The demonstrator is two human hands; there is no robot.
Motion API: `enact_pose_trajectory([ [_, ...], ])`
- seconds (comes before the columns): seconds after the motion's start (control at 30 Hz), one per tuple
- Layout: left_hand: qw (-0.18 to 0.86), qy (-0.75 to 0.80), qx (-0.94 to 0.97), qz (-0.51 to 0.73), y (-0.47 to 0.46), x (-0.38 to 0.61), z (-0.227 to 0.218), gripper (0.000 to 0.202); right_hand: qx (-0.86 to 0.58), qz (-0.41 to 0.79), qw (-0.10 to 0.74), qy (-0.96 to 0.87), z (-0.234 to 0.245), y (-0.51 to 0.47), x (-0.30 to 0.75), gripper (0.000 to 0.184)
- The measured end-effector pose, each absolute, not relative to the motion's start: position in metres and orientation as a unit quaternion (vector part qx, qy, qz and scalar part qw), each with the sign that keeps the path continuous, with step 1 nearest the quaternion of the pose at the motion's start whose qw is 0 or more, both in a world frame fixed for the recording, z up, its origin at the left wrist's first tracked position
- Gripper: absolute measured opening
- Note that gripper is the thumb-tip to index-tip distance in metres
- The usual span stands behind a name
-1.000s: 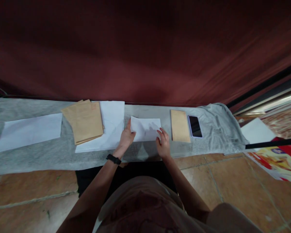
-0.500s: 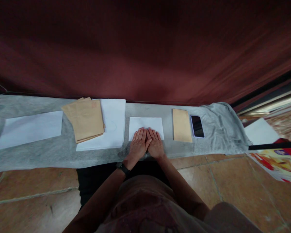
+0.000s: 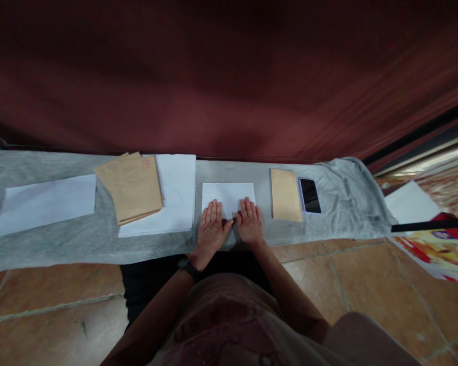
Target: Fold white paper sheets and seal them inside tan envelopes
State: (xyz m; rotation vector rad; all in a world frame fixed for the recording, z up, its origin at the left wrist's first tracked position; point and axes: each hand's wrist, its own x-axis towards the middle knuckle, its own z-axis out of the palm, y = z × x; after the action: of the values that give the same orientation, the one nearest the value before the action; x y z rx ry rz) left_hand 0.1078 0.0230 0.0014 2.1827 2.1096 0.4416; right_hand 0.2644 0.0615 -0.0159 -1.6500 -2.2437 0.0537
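A white sheet of paper, which looks folded, lies on the grey cloth in front of me. On its near left part rests my left hand, flat with the fingers stretched out and a dark watch on the wrist. My right hand presses flat on the near right part, its fingers extended. The thumbs point toward each other with a small gap between the palms. Both hands cover the paper's near edge, and neither grips anything.
Left of the paper, several brown envelopes overlap a stack of white sheets. Another white sheet lies farther left. To the right are a single brown envelope and a phone. A dark red surface rises behind the cloth.
My hands have slid apart over the paper, the left one to the left and the right one to the right. Before, they lay side by side with thumbs crossing.
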Motion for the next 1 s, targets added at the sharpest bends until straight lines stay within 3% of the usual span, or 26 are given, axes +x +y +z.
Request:
enact_pose_trajectory([
  [0.33,0.035,0.704,0.692,0.156,0.016,0.103,0.000,0.073,-0.630,0.016,0.174,-0.757,-0.018,0.061,0.281,0.063],
  [0.6,0.036,0.696,0.691,0.189,0.014,0.100,0.009,0.062,-0.615,0.058,0.233,-0.751,-0.009,0.065,0.279,0.061],
  [0.8,0.063,0.649,0.735,0.189,0.058,0.107,0.020,0.059,-0.536,0.139,0.212,-0.805,0.008,0.086,0.249,0.056],
  [1.0,0.086,0.645,0.748,0.131,0.093,0.104,0.008,0.058,-0.523,0.132,0.180,-0.823,0.008,0.104,0.234,0.052],
])
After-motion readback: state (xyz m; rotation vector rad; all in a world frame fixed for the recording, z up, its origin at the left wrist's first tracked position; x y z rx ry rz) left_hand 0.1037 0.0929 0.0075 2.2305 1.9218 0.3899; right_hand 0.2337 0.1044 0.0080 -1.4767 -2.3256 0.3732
